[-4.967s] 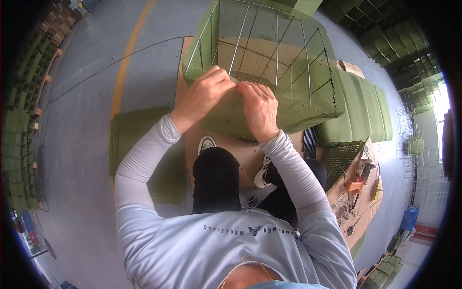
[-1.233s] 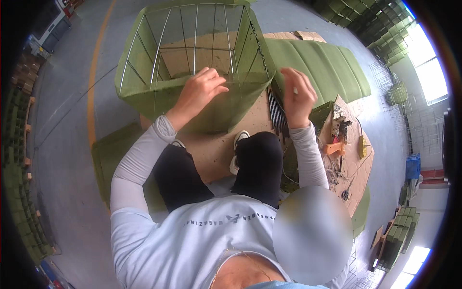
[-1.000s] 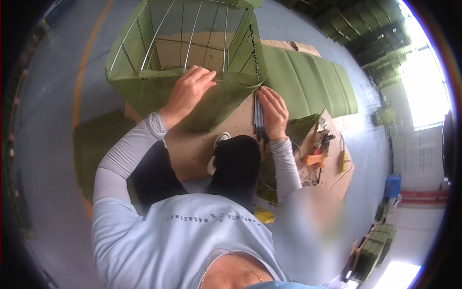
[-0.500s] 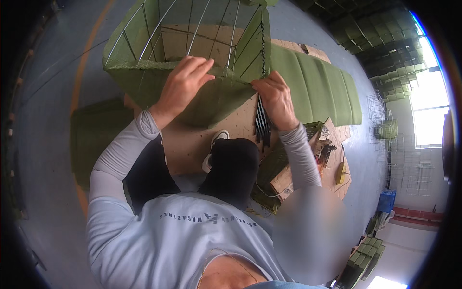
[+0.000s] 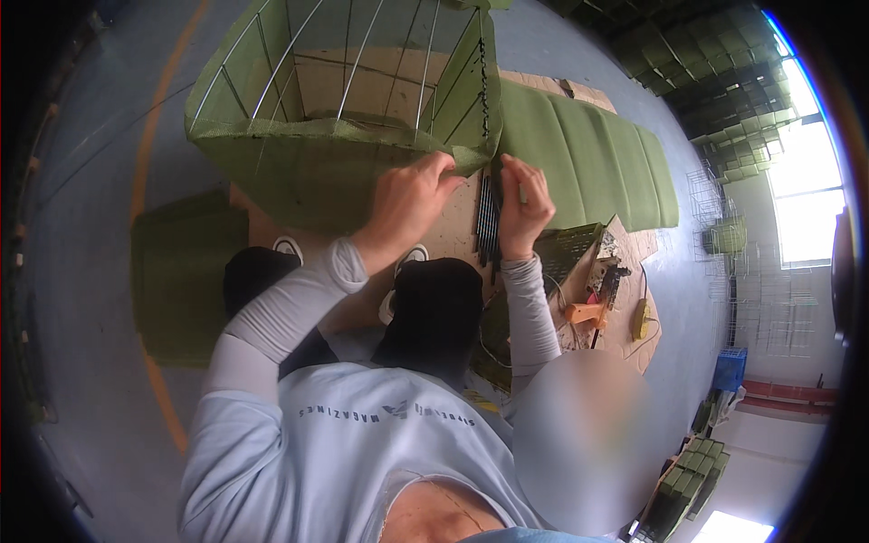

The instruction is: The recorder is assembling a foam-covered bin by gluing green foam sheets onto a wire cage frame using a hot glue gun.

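A wire frame cage covered in green mesh fabric (image 5: 317,185) stands before me, its open top crossed by thin metal bars. My left hand (image 5: 409,201) is closed on the fabric's folded near edge, close to the right corner. Just right of that corner, my right hand (image 5: 527,206) is raised with its fingers curled and drawn together; whatever may be between the fingertips is hidden. A black twisted lacing (image 5: 483,86) runs along the cage's right edge. Below the corner, several dark thin rods (image 5: 487,222) lie side by side on cardboard.
A stack of green padded panels (image 5: 588,163) lies to the right. Nearer are a green crate (image 5: 572,249), an orange-handled tool (image 5: 587,313) and a yellow object with a cord (image 5: 642,320). More green panels (image 5: 186,281) rest on the floor at left.
My left hand has moved right along the fabric edge and now grips it by the corner. My right hand has come off the edge and shifted slightly down. The cage has shifted slightly left.
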`<state>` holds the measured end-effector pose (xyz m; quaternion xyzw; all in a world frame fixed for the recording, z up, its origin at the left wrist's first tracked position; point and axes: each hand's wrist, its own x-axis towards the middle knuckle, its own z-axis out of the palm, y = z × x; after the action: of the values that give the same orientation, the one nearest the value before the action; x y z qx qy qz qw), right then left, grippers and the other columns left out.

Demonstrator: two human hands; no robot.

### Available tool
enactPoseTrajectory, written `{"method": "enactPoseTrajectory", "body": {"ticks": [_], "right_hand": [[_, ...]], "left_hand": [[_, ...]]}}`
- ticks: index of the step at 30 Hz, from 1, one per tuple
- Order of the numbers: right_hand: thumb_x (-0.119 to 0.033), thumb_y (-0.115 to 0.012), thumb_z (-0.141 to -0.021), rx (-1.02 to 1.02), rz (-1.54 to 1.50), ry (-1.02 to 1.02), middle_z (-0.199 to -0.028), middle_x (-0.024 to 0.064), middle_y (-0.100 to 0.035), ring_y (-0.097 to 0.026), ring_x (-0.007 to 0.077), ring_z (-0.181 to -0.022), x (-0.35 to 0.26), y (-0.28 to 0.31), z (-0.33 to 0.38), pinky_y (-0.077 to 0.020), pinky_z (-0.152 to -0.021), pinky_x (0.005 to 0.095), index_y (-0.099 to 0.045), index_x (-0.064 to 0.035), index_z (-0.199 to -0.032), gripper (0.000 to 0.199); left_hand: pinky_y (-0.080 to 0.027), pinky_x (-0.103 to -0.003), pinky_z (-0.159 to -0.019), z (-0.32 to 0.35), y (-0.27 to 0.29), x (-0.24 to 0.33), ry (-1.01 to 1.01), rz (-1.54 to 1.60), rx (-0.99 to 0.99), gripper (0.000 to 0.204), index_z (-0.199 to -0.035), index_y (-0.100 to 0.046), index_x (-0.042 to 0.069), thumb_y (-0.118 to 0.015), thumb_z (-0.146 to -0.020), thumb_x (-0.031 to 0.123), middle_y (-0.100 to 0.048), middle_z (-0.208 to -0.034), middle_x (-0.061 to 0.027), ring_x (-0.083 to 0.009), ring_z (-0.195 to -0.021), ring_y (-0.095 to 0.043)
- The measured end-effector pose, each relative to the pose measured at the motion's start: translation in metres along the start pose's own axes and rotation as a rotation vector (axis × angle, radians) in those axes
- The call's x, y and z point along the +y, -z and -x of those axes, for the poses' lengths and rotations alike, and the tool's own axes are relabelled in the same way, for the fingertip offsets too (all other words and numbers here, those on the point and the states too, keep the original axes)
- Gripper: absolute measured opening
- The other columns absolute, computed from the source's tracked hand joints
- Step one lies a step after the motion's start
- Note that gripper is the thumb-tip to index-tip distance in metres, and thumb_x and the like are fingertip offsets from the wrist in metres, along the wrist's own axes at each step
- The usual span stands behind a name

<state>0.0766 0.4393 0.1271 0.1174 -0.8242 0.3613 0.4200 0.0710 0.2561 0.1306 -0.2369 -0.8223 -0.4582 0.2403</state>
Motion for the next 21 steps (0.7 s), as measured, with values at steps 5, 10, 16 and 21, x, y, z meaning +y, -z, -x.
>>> {"method": "enactPoseTrajectory", "body": {"ticks": [5,10,16,21], "right_hand": [[0.007,-0.071,-0.077,-0.052,0.064,0.238,-0.100,0.0126,-0.070,-0.066,0.0296,-0.092,-0.007,-0.012,0.003,-0.0541,-0.079,0.0363,-0.071,0.0006,-0.099,0.023],[0.006,-0.071,-0.078,0.022,0.095,0.112,-0.104,0.0137,-0.068,-0.064,0.0309,-0.097,-0.006,-0.003,-0.003,-0.0535,-0.078,0.0350,-0.066,0.0009,-0.112,0.034],[0.002,-0.067,-0.086,0.105,0.310,-0.189,-0.099,0.0118,-0.069,-0.066,0.0220,-0.086,0.006,0.077,0.035,-0.0528,-0.077,0.0336,-0.068,-0.0038,-0.110,0.025],[-0.017,-0.067,-0.092,0.310,0.659,-0.688,-0.094,0.0118,-0.071,-0.068,0.0201,-0.082,0.090,0.217,0.211,-0.0540,-0.075,0.0320,-0.067,-0.0009,-0.109,0.023]], "left_hand": [[-0.051,-0.035,-0.057,-0.005,-0.018,0.008,0.050,0.064,0.210,0.027,-0.104,-0.058,0.005,-0.074,-0.082,0.006,-0.070,-0.084,-0.0095,-0.0238,-0.065,-0.067],[-0.051,-0.036,-0.062,-0.011,-0.013,0.008,0.041,0.026,0.149,0.037,-0.113,-0.058,0.008,-0.074,-0.080,0.005,-0.064,-0.080,-0.0068,-0.0238,-0.069,-0.063],[-0.050,-0.033,-0.061,-0.014,-0.007,0.004,-0.184,-0.096,0.172,0.037,-0.111,-0.064,0.007,-0.075,-0.076,-0.002,-0.064,-0.081,-0.0046,-0.0207,-0.070,-0.060],[-0.050,-0.033,-0.065,-0.008,-0.008,0.006,-0.442,-0.197,0.143,0.026,-0.096,-0.070,0.006,-0.075,-0.073,-0.003,-0.066,-0.086,-0.0044,-0.0216,-0.074,-0.060]]}}
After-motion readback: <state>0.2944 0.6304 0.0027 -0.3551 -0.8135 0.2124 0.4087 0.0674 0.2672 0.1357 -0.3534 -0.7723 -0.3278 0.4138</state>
